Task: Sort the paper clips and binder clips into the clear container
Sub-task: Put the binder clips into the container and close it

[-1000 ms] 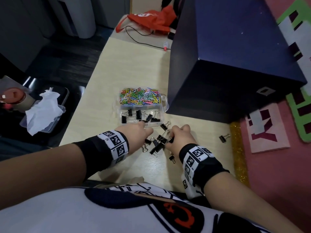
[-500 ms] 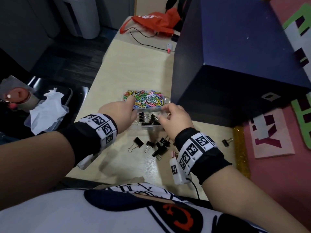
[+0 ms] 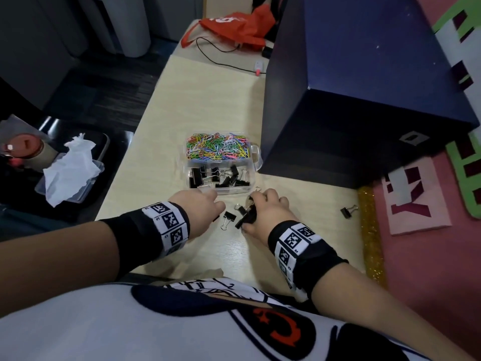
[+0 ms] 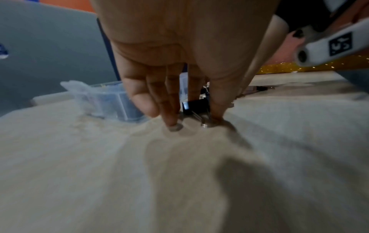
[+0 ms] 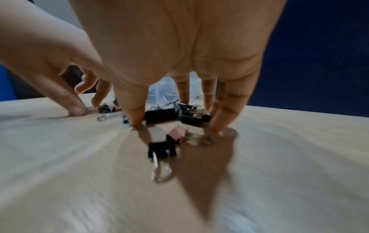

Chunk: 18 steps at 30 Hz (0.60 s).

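Clear plastic, split in two — the small rectangular clear container (image 3: 220, 162) sits near the middle of the pale wooden desk (image 3: 213, 87), close to its right edge. Its far compartment is heaped with coloured wire paper clips (image 3: 217, 148); its near compartment holds a loose batch of black metal binder clips (image 3: 220, 175). So the paper clips look done, and the binder clips partly.

What is left lies just in front of the box. The right hand (image 3: 265, 211) is cupped over a small cluster of black binder clips (image 5: 171, 116), fingertips on the desk around them, with no clear grasp yet. The left hand (image 3: 199, 213) has finger and thumb planted either side of a single black binder clip (image 4: 196, 105) — whether it already pinches it, I cannot tell. One stray black binder clip (image 3: 347, 211) rests well apart, by the desk's right edge.
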Tool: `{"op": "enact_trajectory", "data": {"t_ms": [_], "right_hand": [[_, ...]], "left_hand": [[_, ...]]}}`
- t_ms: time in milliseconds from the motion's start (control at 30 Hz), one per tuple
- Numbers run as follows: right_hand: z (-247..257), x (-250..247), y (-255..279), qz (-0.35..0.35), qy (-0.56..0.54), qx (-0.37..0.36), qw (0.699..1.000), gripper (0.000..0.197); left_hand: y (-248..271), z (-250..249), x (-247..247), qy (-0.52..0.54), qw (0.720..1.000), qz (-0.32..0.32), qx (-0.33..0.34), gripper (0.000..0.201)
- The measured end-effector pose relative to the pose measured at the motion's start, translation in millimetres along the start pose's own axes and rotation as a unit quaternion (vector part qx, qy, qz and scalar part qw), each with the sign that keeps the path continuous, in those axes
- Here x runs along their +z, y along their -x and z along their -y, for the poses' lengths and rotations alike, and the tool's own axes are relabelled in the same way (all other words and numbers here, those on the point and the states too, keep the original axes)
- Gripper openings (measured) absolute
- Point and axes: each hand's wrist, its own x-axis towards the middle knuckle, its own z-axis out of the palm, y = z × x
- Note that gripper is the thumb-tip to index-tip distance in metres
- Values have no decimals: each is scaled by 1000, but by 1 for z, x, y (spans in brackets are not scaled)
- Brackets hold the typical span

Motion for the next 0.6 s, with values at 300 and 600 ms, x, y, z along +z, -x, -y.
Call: {"op": "enact_trajectory", "data": {"t_ms": [300, 600], "right_hand": [[-11, 10, 1, -55, -73, -27, 995, 37], [-13, -19, -7, -110, -189, 24, 976, 36]], "left_hand": [[2, -6, -3, 71, 997, -39, 6, 31], [6, 33, -27, 132, 970, -197, -60, 37]]}}
